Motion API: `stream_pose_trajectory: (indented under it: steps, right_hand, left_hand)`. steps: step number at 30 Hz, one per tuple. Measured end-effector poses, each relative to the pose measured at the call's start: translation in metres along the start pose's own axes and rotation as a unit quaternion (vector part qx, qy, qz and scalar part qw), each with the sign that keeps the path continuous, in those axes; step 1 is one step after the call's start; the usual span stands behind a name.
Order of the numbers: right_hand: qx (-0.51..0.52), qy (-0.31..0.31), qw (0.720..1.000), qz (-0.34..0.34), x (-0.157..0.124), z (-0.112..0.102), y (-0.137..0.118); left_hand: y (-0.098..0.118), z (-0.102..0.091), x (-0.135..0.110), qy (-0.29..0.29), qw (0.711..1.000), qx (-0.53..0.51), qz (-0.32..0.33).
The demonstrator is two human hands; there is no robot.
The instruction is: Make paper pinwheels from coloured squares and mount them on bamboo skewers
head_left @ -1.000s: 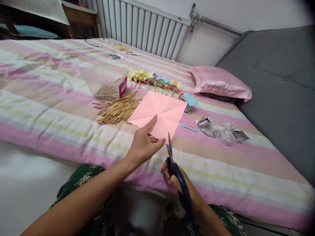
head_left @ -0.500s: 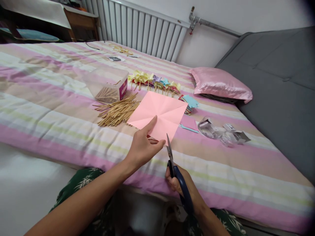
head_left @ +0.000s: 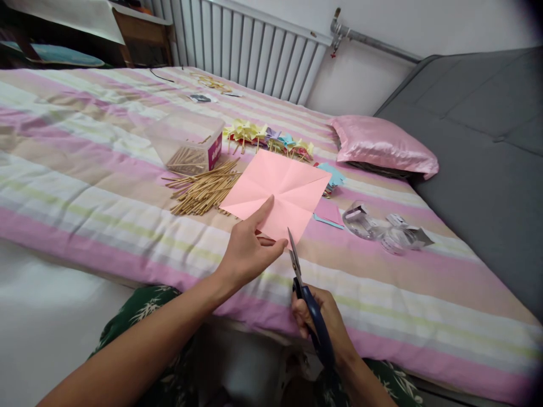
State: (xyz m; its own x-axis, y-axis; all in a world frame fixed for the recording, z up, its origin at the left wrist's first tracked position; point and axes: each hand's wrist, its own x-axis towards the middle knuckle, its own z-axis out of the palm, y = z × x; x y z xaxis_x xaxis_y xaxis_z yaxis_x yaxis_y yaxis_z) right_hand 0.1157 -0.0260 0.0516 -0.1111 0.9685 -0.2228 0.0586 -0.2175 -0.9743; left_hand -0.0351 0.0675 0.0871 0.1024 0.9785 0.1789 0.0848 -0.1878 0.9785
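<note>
A square of pink paper (head_left: 282,189), creased with fold lines that meet near its middle, is held up over the bed. My left hand (head_left: 248,246) grips its near edge, index finger lying on top and thumb at the near corner; the other fingers are partly hidden beneath. In my right hand (head_left: 316,316) is a pair of scissors (head_left: 314,308) with dark blue handles, my fingers in the loops. The blades point up and away from me, and their tips are at the paper's near corner, beside my left thumb.
Thin wooden sticks (head_left: 203,186) lie loose beside a clear plastic box (head_left: 190,141) holding more. Behind are paper pinwheels (head_left: 271,138). Rightward lie blue paper pieces (head_left: 333,175), a pink sheet (head_left: 328,212), clear plastic packaging (head_left: 396,237) and a pink pillow (head_left: 382,147). Striped bedding (head_left: 403,299) covers the bed.
The paper has tilted slightly, its far edge shifting up and right. My right hand and the scissors have moved slightly right. Both hands keep their hold.
</note>
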Motion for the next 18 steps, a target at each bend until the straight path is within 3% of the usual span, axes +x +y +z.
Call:
stream_pose_trajectory:
  steps: [7, 18]
  right_hand:
    - [-0.017, 0.004, 0.999, 0.034, -0.0003, -0.0024, 0.0052]
    - [-0.055, 0.007, 0.998, 0.016, -0.0002, -0.0045, 0.0049]
  left_hand:
    - [0.0009, -0.0007, -0.0002, -0.002, 1.000, -0.001, 0.010]
    - [0.0014, -0.0027, 0.0004, -0.014, 1.000, -0.013, 0.016]
